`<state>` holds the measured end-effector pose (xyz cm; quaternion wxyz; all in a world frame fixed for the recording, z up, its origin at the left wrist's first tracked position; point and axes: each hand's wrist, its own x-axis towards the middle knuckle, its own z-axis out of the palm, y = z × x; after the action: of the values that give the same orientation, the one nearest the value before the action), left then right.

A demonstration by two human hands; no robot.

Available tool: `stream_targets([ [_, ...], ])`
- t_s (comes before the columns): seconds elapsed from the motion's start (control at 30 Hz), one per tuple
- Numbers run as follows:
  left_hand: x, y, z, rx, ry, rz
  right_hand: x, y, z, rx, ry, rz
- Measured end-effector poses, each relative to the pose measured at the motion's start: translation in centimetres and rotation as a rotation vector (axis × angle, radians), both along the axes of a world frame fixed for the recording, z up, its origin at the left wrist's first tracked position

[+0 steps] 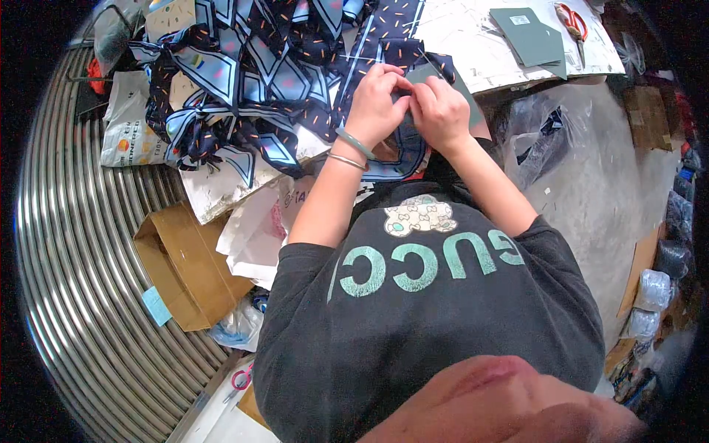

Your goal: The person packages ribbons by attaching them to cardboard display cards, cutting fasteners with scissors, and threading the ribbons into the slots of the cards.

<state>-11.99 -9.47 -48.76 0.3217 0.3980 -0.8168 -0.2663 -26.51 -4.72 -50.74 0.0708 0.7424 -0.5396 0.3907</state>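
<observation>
My left hand (378, 100) and my right hand (440, 111) meet at the near side of the work table, fingers pinched together. What lies between the fingertips is too small to make out. Under and around them is dark navy fabric with small orange marks and pale blue stripes (402, 52). A grey-green card (467, 96) lies partly beneath my right hand. To the left, a large heap of blue and navy patterned fabric pieces (269, 70) spreads over the table.
Grey-green cards (526, 37) and red-handled scissors (574, 28) lie on the white table (473, 44) at the right. A cardboard box (188, 266) stands below left, beside ribbed metal (81, 258). Clear plastic (543, 140) is at the right.
</observation>
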Motion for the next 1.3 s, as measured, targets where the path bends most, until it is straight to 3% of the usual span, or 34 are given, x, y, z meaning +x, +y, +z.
stream_targets([
  [0.23,0.2,-0.4,0.0,0.110,0.085,0.039,-1.5,0.4,1.3,0.184,-0.291,0.080],
  [0.33,-0.3,-1.2,-0.8,0.048,0.068,0.080,-1.1,0.1,0.6,0.135,-0.200,0.065],
  [0.53,-1.2,-1.6,0.3,0.158,-0.040,0.215,-0.5,-0.1,0.4,0.060,-0.197,0.026],
  [0.87,-0.8,-4.3,0.0,0.110,-0.101,0.077,-0.3,-0.4,0.5,0.066,-0.131,0.002],
  [0.97,-1.1,-4.8,0.3,0.140,-0.242,0.006,-0.6,-0.1,0.6,0.073,-0.205,0.019],
  [1.17,-1.2,-5.5,0.9,0.371,-0.102,-0.054,-0.6,-0.4,-0.2,0.019,-0.159,0.006],
  [1.3,-1.4,-5.9,0.5,0.383,-0.076,-0.066,-0.8,0.0,0.1,0.027,-0.186,0.016],
])
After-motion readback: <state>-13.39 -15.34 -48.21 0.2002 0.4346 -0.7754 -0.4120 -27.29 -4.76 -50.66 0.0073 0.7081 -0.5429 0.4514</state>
